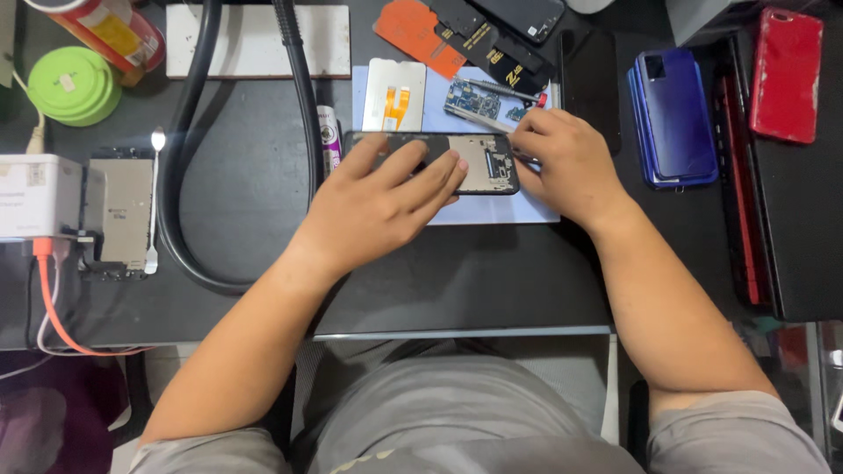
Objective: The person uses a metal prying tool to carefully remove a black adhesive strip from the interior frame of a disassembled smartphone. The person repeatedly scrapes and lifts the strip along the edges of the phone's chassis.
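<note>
My left hand (386, 197) lies flat, fingers spread, across the left half of an opened phone (479, 163), pressing it down. The phone lies on a pale blue mat (492, 209) at the middle of the dark surface (246, 193), its long axis running from nine o'clock to three o'clock, with the bared metal inside and camera end pointing toward three o'clock. My right hand (566, 162) sits at that three o'clock end, fingers curled down against the phone's edge; I cannot tell whether they pinch anything.

At twelve o'clock from the phone lie a small circuit board (471, 101) and a white panel with an orange ribbon (394, 94). At three o'clock, well apart, rests a blue phone (672, 114), and beyond it a red phone (786, 75). At nine o'clock a black hose (176, 175) loops across the surface, and farther out sits a green roll (75, 83).
</note>
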